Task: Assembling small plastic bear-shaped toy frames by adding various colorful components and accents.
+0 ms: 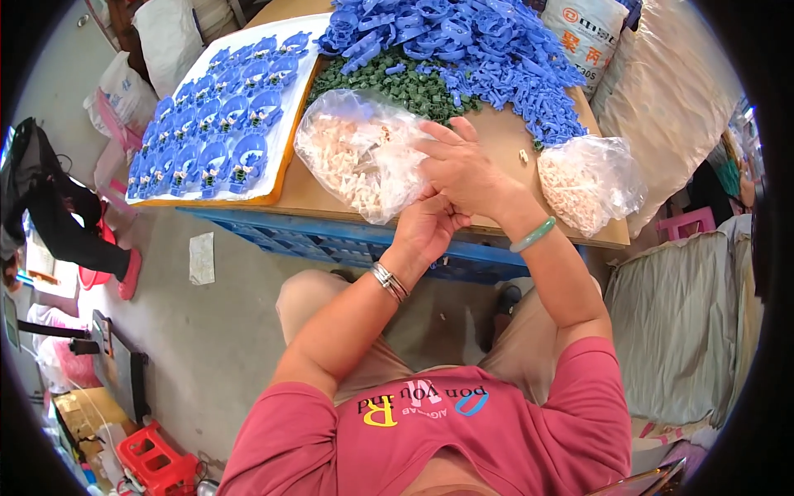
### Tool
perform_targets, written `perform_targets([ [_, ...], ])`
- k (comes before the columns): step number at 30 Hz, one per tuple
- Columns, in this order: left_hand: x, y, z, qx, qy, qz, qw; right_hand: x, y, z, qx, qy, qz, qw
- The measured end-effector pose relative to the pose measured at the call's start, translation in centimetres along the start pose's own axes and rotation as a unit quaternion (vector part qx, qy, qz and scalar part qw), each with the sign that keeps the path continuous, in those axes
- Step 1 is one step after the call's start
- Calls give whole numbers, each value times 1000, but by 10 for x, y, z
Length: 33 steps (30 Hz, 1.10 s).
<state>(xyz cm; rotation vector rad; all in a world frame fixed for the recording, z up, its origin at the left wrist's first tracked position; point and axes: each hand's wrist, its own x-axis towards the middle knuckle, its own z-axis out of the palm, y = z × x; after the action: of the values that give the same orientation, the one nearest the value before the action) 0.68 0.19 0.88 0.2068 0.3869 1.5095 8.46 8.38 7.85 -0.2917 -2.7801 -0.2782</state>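
My left hand is closed, fingertips pinched together at the right edge of a clear plastic bag of small cream-coloured plastic pieces. Right against it, my right hand bends over from the other side. Its outer fingers stretch across the bag's side, while its thumb side meets the left fingertips. Whatever lies between the fingertips is too small or hidden to make out. A single cream piece rests on the brown tabletop to the right. Beyond it a second clear bag holds similar pieces.
Behind the bags are heaps of dark green pieces and blue plastic parts. A white tray at the left carries rows of blue assemblies. Below the table stands a blue crate. A person in dark trousers is at far left.
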Motion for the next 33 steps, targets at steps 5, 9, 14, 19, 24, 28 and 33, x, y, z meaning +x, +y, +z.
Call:
perform_targets([
  [5,4,-2,-13,15,-26,-4,1000,-9,16,11,147,-16,49,988],
  [9,0,1,-5,2,8,-4,1000,-8,17,19,240,101,101,960],
  [14,7,14,-6,-18,5,69,997,-13,36,12,248,194,221,923],
  [19,7,18,3,-28,39,67,997,-42,71,20,160,135,310,927],
  [24,6,17,-6,-8,-6,49,999,-58,83,19,156,107,367,911],
  [28,7,16,-9,-5,-9,44,999,-63,82,14,87,66,380,919],
  [33,6,16,-3,-4,2,32,999,-66,82,13,69,30,371,926],
])
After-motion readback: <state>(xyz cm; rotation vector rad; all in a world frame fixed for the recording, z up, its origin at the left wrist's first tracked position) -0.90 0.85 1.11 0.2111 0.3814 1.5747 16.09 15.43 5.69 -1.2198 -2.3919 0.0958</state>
